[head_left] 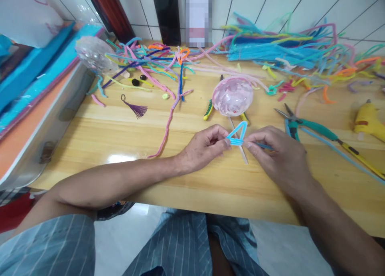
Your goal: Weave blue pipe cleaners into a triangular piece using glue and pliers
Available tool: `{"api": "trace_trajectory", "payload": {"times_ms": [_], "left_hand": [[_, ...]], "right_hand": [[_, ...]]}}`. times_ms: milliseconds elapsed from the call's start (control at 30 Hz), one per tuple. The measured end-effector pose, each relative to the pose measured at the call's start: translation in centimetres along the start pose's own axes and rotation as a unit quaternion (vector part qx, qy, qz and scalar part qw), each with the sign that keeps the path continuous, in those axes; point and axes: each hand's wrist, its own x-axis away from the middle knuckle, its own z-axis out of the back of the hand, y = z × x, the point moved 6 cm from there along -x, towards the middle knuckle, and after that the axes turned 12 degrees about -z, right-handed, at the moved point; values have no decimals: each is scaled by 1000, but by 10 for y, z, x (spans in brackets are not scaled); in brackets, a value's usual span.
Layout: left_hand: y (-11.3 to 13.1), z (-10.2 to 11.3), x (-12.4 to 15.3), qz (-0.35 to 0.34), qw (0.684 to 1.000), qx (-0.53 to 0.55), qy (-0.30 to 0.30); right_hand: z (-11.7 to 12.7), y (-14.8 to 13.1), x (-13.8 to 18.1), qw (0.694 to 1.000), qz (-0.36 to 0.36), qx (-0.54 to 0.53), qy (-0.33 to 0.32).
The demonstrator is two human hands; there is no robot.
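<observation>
Wooden table (120, 131), pipe cleaners (258, 51) around a blue triangle (236, 141), white tiles (300, 3) beyond.

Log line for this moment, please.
left hand: pinching blue pipe cleaner triangle | right hand: pinching its other end | pink ball: behind

Blue pipe cleaner (236, 141) tail hidden under right hand (279, 158); glue gun (368, 121) edge-cropped.

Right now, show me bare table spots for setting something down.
Bare wood: left of the long pink pipe cleaner, between the tassel and the table edge; also the strip nearer than the left hand and right hand, which pinch a blue pipe cleaner. Crowded: the back pile, and around the pliers and glue gun.
</observation>
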Motion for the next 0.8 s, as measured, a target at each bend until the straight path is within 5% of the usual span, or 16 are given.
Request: {"api": "trace_trajectory", "payload": {"times_ms": [800], "left_hand": [[-1, -1, -1, 2, 1000, 10, 0]], "right_hand": [[3, 1, -1, 998, -58, -31, -15]]}}
